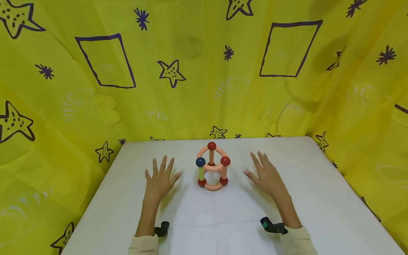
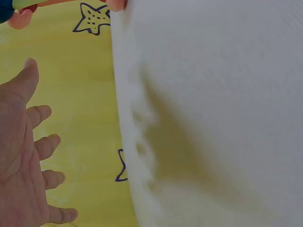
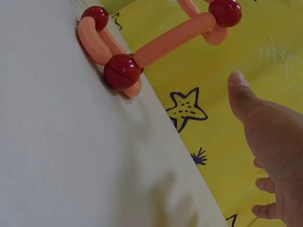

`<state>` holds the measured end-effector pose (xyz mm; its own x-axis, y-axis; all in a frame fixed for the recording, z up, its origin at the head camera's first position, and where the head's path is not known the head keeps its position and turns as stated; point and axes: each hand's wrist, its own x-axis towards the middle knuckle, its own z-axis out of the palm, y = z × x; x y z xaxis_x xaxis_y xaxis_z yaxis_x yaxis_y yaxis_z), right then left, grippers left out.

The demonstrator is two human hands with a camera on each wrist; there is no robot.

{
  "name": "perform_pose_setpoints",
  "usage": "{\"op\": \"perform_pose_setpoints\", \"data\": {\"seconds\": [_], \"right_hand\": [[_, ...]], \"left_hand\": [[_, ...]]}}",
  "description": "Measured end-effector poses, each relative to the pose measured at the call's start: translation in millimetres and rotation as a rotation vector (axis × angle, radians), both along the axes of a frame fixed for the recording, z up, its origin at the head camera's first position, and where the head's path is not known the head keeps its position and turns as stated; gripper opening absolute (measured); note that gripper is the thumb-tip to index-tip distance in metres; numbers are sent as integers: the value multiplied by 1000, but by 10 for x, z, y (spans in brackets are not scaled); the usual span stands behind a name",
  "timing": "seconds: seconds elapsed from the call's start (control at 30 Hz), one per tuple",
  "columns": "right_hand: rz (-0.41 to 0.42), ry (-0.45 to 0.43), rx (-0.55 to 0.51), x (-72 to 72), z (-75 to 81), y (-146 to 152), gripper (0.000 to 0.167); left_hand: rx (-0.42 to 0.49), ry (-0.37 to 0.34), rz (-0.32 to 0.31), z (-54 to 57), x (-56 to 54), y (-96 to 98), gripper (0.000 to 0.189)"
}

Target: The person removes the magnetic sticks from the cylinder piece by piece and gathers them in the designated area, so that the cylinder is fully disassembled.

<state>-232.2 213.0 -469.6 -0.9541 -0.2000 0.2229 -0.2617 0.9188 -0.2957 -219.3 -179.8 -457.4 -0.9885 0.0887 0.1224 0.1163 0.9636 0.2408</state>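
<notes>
A small frame of toy rods and balls (image 1: 213, 168) stands upright on the white table, between the two hands. Curved orange rods join its balls into a top ring and a bottom ring, with upright rods between, one of them green (image 1: 201, 173). One top ball is blue (image 1: 200, 162); the other balls are red, such as the one (image 3: 122, 71) in the right wrist view. To the left of the frame, my left hand (image 1: 159, 182) is held over the table, fingers spread, touching nothing. My right hand (image 1: 267, 177) hovers likewise on the other side, fingers straight and holding nothing.
The white table (image 1: 216, 219) ends at the back against a yellow curtain (image 1: 197, 106) printed with stars, which also hangs along both sides. Each wrist wears a black camera mount, one at the left (image 1: 162, 229) and one at the right (image 1: 273, 226).
</notes>
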Motion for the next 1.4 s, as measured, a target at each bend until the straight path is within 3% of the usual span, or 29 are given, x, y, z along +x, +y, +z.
{"op": "perform_pose_setpoints", "data": {"seconds": [0.2, 0.33, 0.53, 0.67, 0.77, 0.93, 1.03, 1.3, 1.4], "right_hand": [[75, 61, -165, 12, 70, -139, 71], [141, 108, -255, 13, 77, -247, 64], [199, 32, -333, -12, 26, -367, 59], [223, 13, -366, -21, -8, -438, 58], [239, 38, -403, -27, -2, -487, 60], [249, 92, -438, -43, 38, -546, 64], [270, 125, -460, -38, 64, -562, 63], [320, 240, -536, -20, 93, -607, 57], [331, 265, -561, -27, 86, -636, 54]], "left_hand": [[4, 53, -18, 160, 32, 70, 68], [16, 180, -50, 256, 63, 133, 59], [149, 355, -89, 381, 113, 288, 39], [241, 453, -176, 461, 178, 469, 31], [291, 502, -279, 497, 217, 642, 32], [366, 467, -420, 469, 214, 927, 32], [394, 416, -444, 426, 196, 1063, 31], [407, 292, -362, 352, 171, 1274, 36], [399, 281, -326, 323, 165, 1326, 35]]}}
